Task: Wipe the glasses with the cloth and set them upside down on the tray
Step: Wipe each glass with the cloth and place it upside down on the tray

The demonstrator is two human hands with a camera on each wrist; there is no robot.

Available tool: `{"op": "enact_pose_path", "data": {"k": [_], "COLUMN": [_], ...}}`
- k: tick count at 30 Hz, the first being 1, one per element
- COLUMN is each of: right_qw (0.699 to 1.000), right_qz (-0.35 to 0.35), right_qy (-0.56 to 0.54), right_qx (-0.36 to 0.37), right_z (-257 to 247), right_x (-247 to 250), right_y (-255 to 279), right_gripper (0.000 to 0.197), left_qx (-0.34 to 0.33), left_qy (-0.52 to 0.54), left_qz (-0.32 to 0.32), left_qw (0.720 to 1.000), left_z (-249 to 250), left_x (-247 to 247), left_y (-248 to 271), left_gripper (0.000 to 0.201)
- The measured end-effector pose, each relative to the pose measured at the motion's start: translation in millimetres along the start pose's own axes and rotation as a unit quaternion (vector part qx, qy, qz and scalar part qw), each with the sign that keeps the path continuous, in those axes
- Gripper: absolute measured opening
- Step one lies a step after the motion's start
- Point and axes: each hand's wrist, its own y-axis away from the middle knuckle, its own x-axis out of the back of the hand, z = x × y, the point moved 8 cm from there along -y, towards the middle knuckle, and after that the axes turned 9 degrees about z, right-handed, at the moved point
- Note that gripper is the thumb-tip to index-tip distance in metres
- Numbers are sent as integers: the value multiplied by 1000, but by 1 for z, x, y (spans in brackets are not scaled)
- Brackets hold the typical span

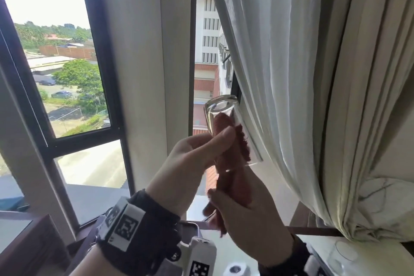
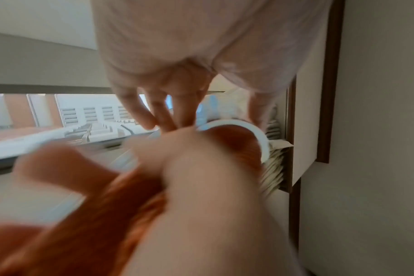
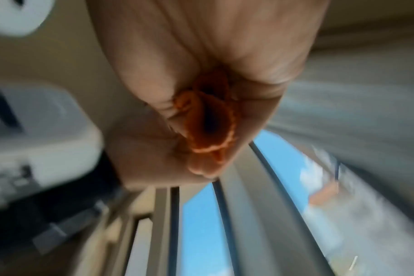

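Head view only: glass (image 1: 226,127) base

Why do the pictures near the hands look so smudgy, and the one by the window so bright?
Head view: daylight floods the window, yet the glass and left hand look sharp. Left wrist view: the cloth smears. Right wrist view: the background streaks behind the right hand.

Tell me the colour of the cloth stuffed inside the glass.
Rust orange. The cloth shows best in the right wrist view, gripped by the right hand.
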Motion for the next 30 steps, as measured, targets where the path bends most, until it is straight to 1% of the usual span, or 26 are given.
{"op": "enact_pose_path", "data": {"k": [1,2,3,5,6,7,8,9,10,11,12,13,14,15,16,17,19,20,21,22,24,26,27,28,29,30], "right_qw": [978,920,871,844,866,926,986,997,975,957,956,970,995,994,956,908,906,955,995,993,912,842,815,809,828,867], "right_qz": [22,32,49,85,90,103,72,5,-35,-50,-54,-42,-23,8,28,37,61,64,38,-25,-102,-114,-94,-55,-11,40], "right_qy": [174,336,427,461,417,298,123,-60,-187,-246,-247,-205,-89,76,234,346,358,253,90,-96,-354,-488,-535,-550,-527,-463], "right_qx": [111,199,237,261,262,206,91,-40,-113,-144,-148,-125,-49,78,176,234,218,142,37,-69,-180,-198,-200,-199,-189,-178], "right_z": [-6,-6,-4,-8,-13,-11,0,9,12,15,20,27,27,18,17,17,15,22,35,43,33,28,29,32,36,41], "right_x": [4,3,3,7,8,14,15,3,-7,-11,-12,-8,0,9,12,11,14,17,17,7,-13,-22,-22,-19,-11,0], "right_y": [-4,-6,-9,-11,-11,-13,-16,-11,-6,-3,-3,-5,-10,-15,-17,-16,-17,-19,-21,-16,-5,0,-2,-5,-9,-11], "right_gripper": [56,66,67,50,41,40,43,44,36,25,21,28,44,59,63,60,47,47,49,48,50,55,51,46,43,44], "left_qx": [-8,-17,-21,-28,-31,-26,-12,13,35,42,35,14,-10,-28,-39,-45,-45,-34,-12,22,71,76,66,56,42,29], "left_qy": [-36,-71,-99,-131,-122,-103,-69,-22,18,35,24,-11,-47,-76,-99,-119,-144,-129,-76,8,159,194,181,155,112,62], "left_qz": [32,59,69,63,49,27,5,-13,-18,-9,11,38,68,90,103,107,92,77,54,27,-27,-52,-54,-47,-32,-18], "left_qw": [999,996,992,989,991,994,998,1000,999,998,999,999,997,993,989,986,984,988,996,999,984,977,980,985,992,997], "left_z": [1,-1,-3,-5,-7,-10,-12,-15,-18,-21,-23,-21,-19,-16,-13,-14,-22,-28,-34,-40,-50,-57,-60,-62,-62,-60], "left_x": [4,8,8,2,0,0,0,-1,-1,0,1,2,5,6,6,6,5,4,2,0,-5,-6,-4,-2,1,5], "left_y": [-2,-4,-4,-1,0,-1,-1,-1,-1,-2,-3,-4,-3,-2,-1,-2,-4,-5,-6,-5,0,0,-2,-4,-7,-9], "left_gripper": [41,43,44,42,42,43,44,45,46,49,52,50,46,39,33,30,35,40,44,49,66,78,78,73,67,60]}}
